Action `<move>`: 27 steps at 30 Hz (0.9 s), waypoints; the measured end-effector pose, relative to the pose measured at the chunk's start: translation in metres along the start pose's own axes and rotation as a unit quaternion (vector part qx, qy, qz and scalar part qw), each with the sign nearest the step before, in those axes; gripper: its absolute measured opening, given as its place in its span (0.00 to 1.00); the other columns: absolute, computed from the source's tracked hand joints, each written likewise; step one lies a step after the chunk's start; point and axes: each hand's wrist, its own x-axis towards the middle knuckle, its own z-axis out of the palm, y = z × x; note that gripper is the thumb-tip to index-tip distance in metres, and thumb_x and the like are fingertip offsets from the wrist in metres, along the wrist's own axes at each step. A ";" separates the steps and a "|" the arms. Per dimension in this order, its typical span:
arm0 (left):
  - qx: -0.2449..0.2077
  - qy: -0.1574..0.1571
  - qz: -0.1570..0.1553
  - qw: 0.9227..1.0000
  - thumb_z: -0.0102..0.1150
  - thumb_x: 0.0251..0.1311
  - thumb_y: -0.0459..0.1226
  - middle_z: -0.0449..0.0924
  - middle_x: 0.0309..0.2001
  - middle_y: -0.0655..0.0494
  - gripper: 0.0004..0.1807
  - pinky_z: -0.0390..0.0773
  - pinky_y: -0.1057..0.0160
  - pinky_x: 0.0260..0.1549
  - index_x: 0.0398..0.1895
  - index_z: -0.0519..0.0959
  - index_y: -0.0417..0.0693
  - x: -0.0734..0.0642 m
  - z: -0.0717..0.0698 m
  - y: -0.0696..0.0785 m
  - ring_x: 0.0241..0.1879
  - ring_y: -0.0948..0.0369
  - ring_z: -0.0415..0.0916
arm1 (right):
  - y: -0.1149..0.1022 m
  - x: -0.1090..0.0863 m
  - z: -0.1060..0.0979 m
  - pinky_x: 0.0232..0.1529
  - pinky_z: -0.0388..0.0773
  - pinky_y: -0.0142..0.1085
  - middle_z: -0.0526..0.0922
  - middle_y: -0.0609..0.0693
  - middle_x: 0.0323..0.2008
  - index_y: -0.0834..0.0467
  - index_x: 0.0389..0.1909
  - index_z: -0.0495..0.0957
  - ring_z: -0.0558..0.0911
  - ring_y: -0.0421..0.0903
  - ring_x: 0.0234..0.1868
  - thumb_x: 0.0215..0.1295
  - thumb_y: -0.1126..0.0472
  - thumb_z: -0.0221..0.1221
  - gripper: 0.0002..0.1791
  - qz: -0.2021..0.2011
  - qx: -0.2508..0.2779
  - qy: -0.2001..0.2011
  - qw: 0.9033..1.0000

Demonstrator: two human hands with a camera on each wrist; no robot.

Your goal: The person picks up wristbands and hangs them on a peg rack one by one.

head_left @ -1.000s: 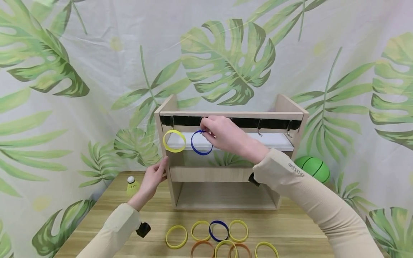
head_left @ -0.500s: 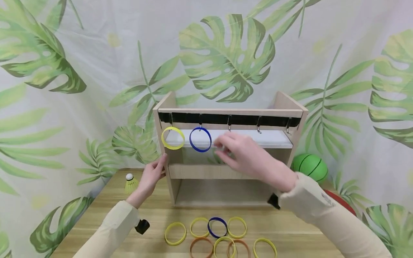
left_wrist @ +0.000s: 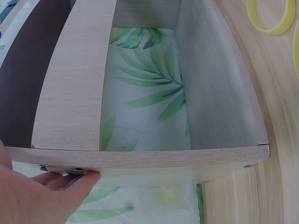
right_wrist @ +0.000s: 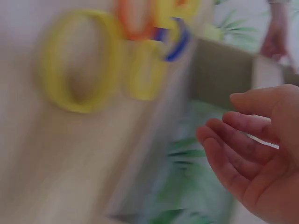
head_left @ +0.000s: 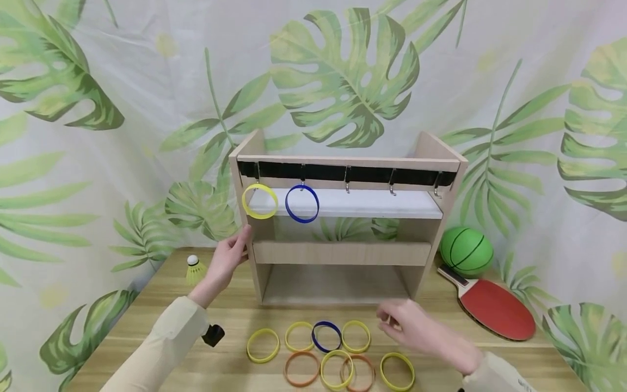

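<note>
My left hand (head_left: 229, 261) rests against the left side panel of a wooden shelf rack (head_left: 343, 253); in the left wrist view its fingers (left_wrist: 77, 189) touch the panel's outer face. A yellow ring (head_left: 260, 216) hangs from the leftmost hook, and a blue ring (head_left: 302, 220) from the hook beside it. Right of the loose rings, over the table, my right hand (head_left: 416, 329) holds nothing, its fingers loosely bent. Yellow rings (head_left: 398, 387), orange rings (head_left: 301, 384) and a blue ring (head_left: 326, 349) lie on the table, a few overlapping.
Three more metal hooks (head_left: 392, 189) hang along the black strip (head_left: 323, 172) with no rings on them. At right, a green ball (head_left: 467, 250) sits behind a red table tennis paddle (head_left: 499, 310). A shuttlecock (head_left: 195, 270) stands at left.
My right hand has let go of the blue ring, which now hangs on the second hook, and has come down and right to the table. The left hand stays at the rack's side.
</note>
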 end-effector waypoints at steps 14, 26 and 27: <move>0.006 -0.009 -0.001 1.000 0.38 0.74 0.60 0.55 0.77 0.39 0.42 0.69 0.47 0.70 0.69 0.65 0.29 0.000 0.000 0.002 0.74 0.44 0.60 | 0.032 -0.053 0.036 0.23 0.69 0.18 0.77 0.38 0.23 0.53 0.26 0.77 0.69 0.25 0.26 0.56 0.68 0.67 0.10 0.057 0.031 -0.090 0.994; 0.007 -0.014 -0.003 1.000 0.38 0.74 0.60 0.53 0.77 0.38 0.41 0.68 0.47 0.70 0.72 0.61 0.33 -0.001 -0.001 0.003 0.74 0.43 0.58 | 0.034 -0.054 0.041 0.24 0.68 0.19 0.78 0.37 0.24 0.52 0.25 0.76 0.68 0.24 0.28 0.57 0.71 0.66 0.12 0.056 0.034 -0.092 0.994; 0.008 -0.013 -0.003 1.000 0.38 0.74 0.60 0.53 0.77 0.38 0.41 0.68 0.47 0.70 0.72 0.61 0.32 -0.001 -0.001 0.003 0.74 0.43 0.58 | 0.034 -0.054 0.040 0.24 0.68 0.19 0.78 0.38 0.24 0.52 0.25 0.76 0.68 0.24 0.28 0.57 0.71 0.66 0.12 0.054 0.036 -0.090 0.994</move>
